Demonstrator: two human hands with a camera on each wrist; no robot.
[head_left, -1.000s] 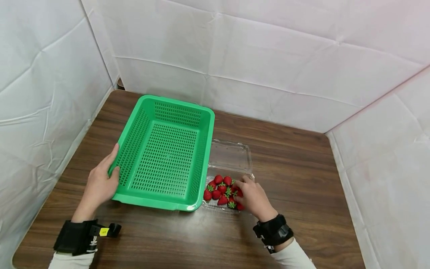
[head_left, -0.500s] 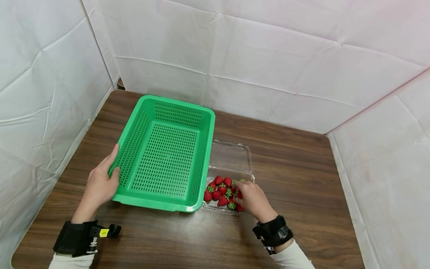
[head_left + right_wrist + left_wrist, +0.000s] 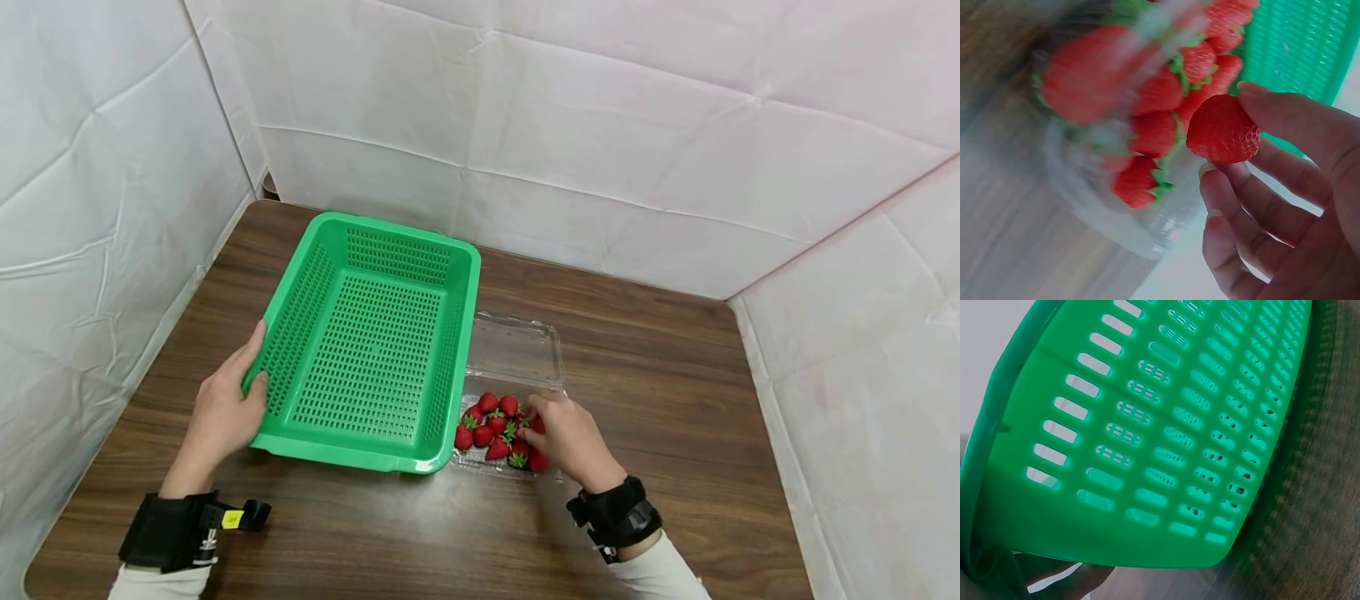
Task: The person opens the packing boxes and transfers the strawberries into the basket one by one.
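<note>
A green perforated basket stands empty on the wooden table. My left hand holds its near left rim, thumb on the edge; the left wrist view shows only the basket's outer wall. To the basket's right lies an open clear clamshell with several strawberries in its near half. My right hand is over those berries and pinches one strawberry between its fingertips, close above the others.
White sheeted walls close in the table on the left, back and right. The clamshell's lid lies flat behind the berries, against the basket's right side. Bare wood stretches to the right and along the near edge.
My right hand shifted slightly among the strawberries and now pinches one. The left hand and the basket have stayed put.
</note>
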